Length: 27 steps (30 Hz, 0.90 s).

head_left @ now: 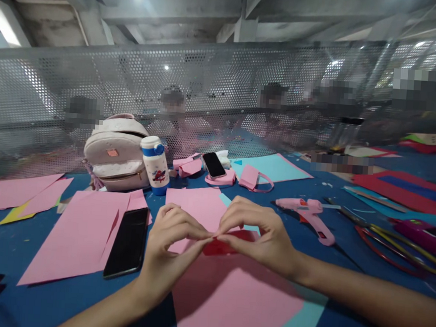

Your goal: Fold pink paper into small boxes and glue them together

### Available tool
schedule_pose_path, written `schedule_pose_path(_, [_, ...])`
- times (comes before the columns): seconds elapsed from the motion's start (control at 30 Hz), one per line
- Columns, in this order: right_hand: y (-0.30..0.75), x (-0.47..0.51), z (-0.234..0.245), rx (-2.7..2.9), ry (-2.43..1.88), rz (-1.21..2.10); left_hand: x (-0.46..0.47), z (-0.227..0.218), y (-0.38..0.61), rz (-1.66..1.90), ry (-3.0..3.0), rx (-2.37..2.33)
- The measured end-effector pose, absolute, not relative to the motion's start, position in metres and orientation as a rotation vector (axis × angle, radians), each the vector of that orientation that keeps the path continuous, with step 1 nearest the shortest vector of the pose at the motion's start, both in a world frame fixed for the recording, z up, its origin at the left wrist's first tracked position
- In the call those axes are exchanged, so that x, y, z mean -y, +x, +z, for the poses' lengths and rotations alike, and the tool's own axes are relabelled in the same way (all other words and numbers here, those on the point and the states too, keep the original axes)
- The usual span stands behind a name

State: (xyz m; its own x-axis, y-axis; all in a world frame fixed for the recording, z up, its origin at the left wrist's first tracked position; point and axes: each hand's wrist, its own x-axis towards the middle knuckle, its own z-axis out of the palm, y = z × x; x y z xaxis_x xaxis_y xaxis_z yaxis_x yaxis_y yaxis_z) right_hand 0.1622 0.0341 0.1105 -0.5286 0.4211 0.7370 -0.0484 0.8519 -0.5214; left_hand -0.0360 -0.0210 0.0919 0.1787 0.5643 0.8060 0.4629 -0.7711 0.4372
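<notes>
In the head view, a small red piece of craft sheet (219, 248) is pinched between both of my hands at the middle. My left hand (171, 240) closes thumb and fingertips on its upper left edge. The fingertips of my right hand (260, 231) pinch the same edge, touching the left ones. Part of the piece is hidden behind my fingers. Below it lies a large pink sheet (238, 304), with a light blue sheet (304, 319) showing under its right side. A black phone (126, 242) lies left of my left hand. To the right rests a pink glue gun (307, 212).
A pale backpack (118, 151) and a bottle (154, 166) stand behind my left hand. More pink sheets (74, 233) lie left. Scissors (395, 245) and red sheets (406, 191) lie right. A second phone (214, 164) rests on pink pieces. People sit beyond a perforated metal screen (133, 88).
</notes>
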Motion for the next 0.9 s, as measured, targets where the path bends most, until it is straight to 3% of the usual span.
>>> schedule_pose_path(0.9, [0.170, -0.045, 0.122, 2.088, -0.334, 0.545, 0.019, 0.092, -0.040, 1.687, 2.268, -1.122])
